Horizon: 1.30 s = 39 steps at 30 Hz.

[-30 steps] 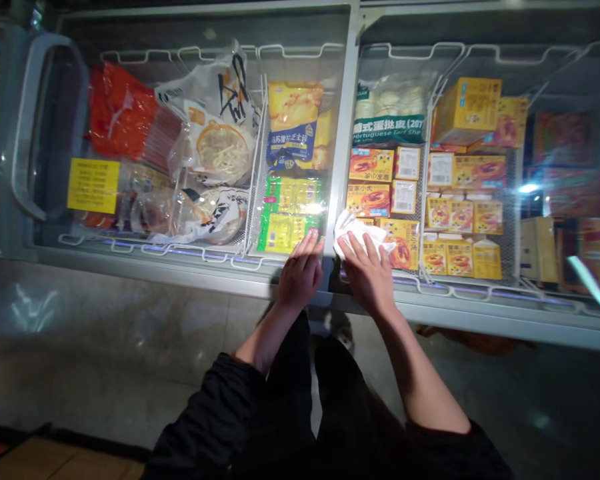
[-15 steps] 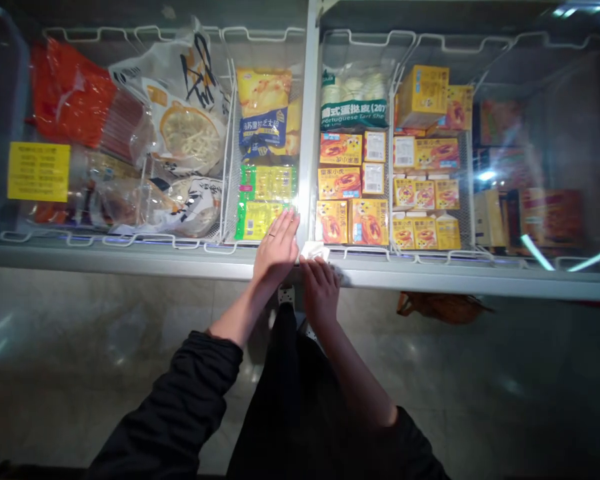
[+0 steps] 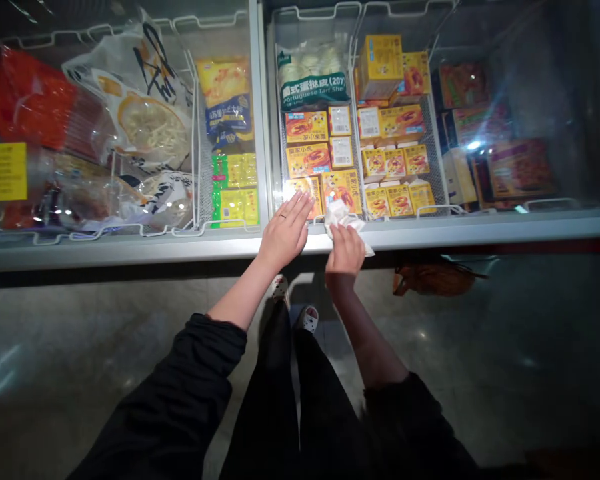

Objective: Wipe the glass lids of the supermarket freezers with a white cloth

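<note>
head view, left hand: the left hand (image 3: 285, 230) lies flat on the glass lid (image 3: 545, 80) of the chest freezer (image 3: 130, 252), just right of the centre bar (image 3: 259, 100). its grip is apart, fingers stretched and slightly spread, holding nothing. there is a ring on one finger.
head view, right hand: the right hand (image 3: 347, 250) is just beside the left, its grip clamped on a white cloth (image 3: 341, 213) with the fingers curled over it.
head view, white cloth: crumpled and pressed against the near edge of the glass where it meets the freezer's grey front rail. part of it sticks out beyond the fingertips and to the right of the hand.
head view, under the glass by the hands: yellow boxes (image 3: 347, 189) stand in rows in a wire basket (image 3: 360, 13). green and yellow packets (image 3: 235, 190) lie left of the centre bar.
head view, further back: a bag marked "portuguese tart shell" (image 3: 310, 80) lies behind the boxes.
head view, left compartment: noodle bags (image 3: 147, 123), red packs (image 3: 30, 100), and a yellow label (image 3: 3, 172) on the glass.
head view, below: shoes (image 3: 307, 319) on a shiny floor (image 3: 80, 347), black sleeves pushed up both forearms, and an orange-brown thing (image 3: 433, 280) under the freezer's front. i cannot tell what it is.
</note>
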{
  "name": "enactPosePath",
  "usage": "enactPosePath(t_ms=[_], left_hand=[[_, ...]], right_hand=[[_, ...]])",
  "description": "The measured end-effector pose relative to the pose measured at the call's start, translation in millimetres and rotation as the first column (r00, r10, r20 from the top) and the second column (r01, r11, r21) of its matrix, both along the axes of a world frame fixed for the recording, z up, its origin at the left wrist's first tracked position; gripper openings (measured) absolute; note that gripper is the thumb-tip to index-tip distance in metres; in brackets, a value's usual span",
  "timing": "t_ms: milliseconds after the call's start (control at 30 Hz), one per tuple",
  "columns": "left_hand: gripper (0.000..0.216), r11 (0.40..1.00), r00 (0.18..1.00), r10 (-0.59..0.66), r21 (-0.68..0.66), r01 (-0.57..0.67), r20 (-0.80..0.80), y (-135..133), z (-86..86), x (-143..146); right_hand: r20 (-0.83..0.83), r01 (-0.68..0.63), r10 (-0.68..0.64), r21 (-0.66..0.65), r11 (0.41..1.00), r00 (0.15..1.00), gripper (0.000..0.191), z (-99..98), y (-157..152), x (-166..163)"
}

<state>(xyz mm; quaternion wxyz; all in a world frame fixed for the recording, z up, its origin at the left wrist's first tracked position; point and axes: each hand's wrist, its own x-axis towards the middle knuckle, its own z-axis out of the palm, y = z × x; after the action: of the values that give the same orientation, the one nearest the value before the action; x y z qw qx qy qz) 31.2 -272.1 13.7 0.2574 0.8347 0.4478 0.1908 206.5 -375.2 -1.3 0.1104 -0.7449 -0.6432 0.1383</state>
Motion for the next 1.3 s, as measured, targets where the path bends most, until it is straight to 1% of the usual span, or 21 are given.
enactPosePath(t_ms=[100, 133, 200, 300, 433, 500, 533, 600, 733, 800, 867, 933, 967, 1000, 1067, 1100, 1133, 1167, 1233, 1267, 1300], left_hand=[[0.057, 0.998, 0.998, 0.058, -0.013, -0.059, -0.006, 2.4, -4.4, 33.5], [0.058, 0.998, 0.998, 0.063, -0.023, -0.063, -0.009, 3.5, -5.9, 40.0], [0.059, 0.997, 0.997, 0.075, -0.027, -0.075, -0.015, 4.3, -8.4, 45.9], [0.06, 0.997, 0.997, 0.08, 0.004, -0.08, -0.022, 1.5, -10.6, 44.3], [0.061, 0.995, 0.995, 0.097, 0.035, -0.096, -0.028, -2.3, -13.1, 42.3], [0.063, 0.993, 0.993, 0.116, 0.043, -0.114, -0.037, -2.2, -14.8, 43.6], [0.063, 0.992, 0.992, 0.122, 0.05, -0.12, -0.045, -1.8, -15.6, 44.6], [0.063, 0.99, 0.989, 0.131, 0.066, -0.126, -0.069, -1.1, -16.5, 46.8], [0.059, 0.99, 0.986, 0.128, 0.077, -0.121, -0.106, -1.5, -15.4, 50.6], [0.056, 0.993, 0.989, 0.103, 0.066, -0.096, -0.11, -2.1, -14.1, 51.8], [0.055, 0.996, 0.991, 0.082, 0.046, -0.077, -0.103, -2.4, -12.7, 52.4], [0.054, 0.997, 0.993, 0.078, 0.015, -0.077, -0.09, -2.3, -11.5, 52.5], [0.054, 0.997, 0.993, 0.079, -0.004, -0.08, -0.085, -2.2, -11.1, 52.5], [0.053, 0.996, 0.993, 0.08, -0.024, -0.082, -0.081, -2.1, -10.8, 52.5], [0.053, 0.994, 0.993, 0.084, -0.057, -0.088, -0.078, -2.0, -10.7, 52.5], [0.053, 0.994, 0.993, 0.084, -0.067, -0.089, -0.077, -2.1, -10.8, 52.7], [0.053, 0.994, 0.994, 0.083, -0.071, -0.089, -0.075, -2.1, -10.9, 52.8], [0.053, 0.993, 0.994, 0.084, -0.072, -0.089, -0.071, -2.2, -10.9, 53.1], [0.053, 0.993, 0.994, 0.089, -0.075, -0.093, -0.06, -2.3, -10.6, 53.8], [0.053, 0.992, 0.994, 0.092, -0.084, -0.097, -0.054, -2.3, -10.3, 54.2], [0.053, 0.99, 0.994, 0.096, -0.098, -0.101, -0.05, -2.2, -10.1, 54.5]], right_hand=[[-0.051, -0.161, 0.159, -0.052, 0.986, 0.986, 0.057, 1.9, 0.4, -25.7], [-0.059, -0.207, 0.203, -0.054, 0.977, 0.977, 0.055, 2.9, 0.7, -28.4], [-0.051, -0.246, 0.244, -0.029, 0.969, 0.968, 0.054, 4.6, 0.8, -21.3], [-0.022, -0.218, 0.218, 0.019, 0.976, 0.976, 0.058, 5.1, -0.9, 17.9], [0.002, -0.056, 0.056, 0.018, 0.998, 0.998, 0.06, 2.0, -6.2, 84.4], [0.018, 0.007, -0.007, -0.01, 1.0, 1.0, 0.061, -0.2, -8.6, 102.1], [0.027, 0.028, -0.028, -0.017, 0.999, 0.999, 0.062, -1.2, -9.5, 104.4], [0.033, 0.049, -0.049, 0.002, 0.999, 0.998, 0.062, -3.0, -10.6, 96.3], [0.008, 0.017, -0.018, 0.105, 0.994, 1.0, 0.06, -6.8, -11.0, 56.8], [0.011, -0.011, 0.01, 0.122, 0.992, 1.0, 0.062, -9.9, -11.4, 46.5], [0.017, -0.059, 0.058, 0.107, 0.993, 0.998, 0.062, -13.7, -12.4, 53.2], [0.021, -0.097, 0.095, 0.073, 0.993, 0.995, 0.061, -17.4, -13.9, 76.9], [0.025, -0.091, 0.09, 0.06, 0.994, 0.996, 0.06, -19.2, -14.6, 92.8], [0.035, -0.062, 0.06, 0.061, 0.996, 0.998, 0.059, -20.8, -15.1, 109.2], [0.055, 0.057, -0.064, 0.114, 0.992, 0.996, 0.058, -24.3, -14.5, 136.0], [0.061, 0.134, -0.146, 0.17, 0.976, 0.987, 0.059, -26.5, -13.1, 143.0], [0.059, 0.216, -0.236, 0.236, 0.948, 0.97, 0.059, -29.1, -10.9, 144.2], [0.052, 0.295, -0.324, 0.3, 0.907, 0.945, 0.06, -32.0, -8.2, 139.5], [0.03, 0.404, -0.449, 0.387, 0.829, 0.893, 0.061, -37.4, -3.0, 115.2], [0.025, 0.41, -0.456, 0.396, 0.822, 0.89, 0.061, -39.3, -1.4, 98.8], [0.027, 0.367, -0.405, 0.37, 0.853, 0.914, 0.062, -40.2, -0.8, 82.2]])
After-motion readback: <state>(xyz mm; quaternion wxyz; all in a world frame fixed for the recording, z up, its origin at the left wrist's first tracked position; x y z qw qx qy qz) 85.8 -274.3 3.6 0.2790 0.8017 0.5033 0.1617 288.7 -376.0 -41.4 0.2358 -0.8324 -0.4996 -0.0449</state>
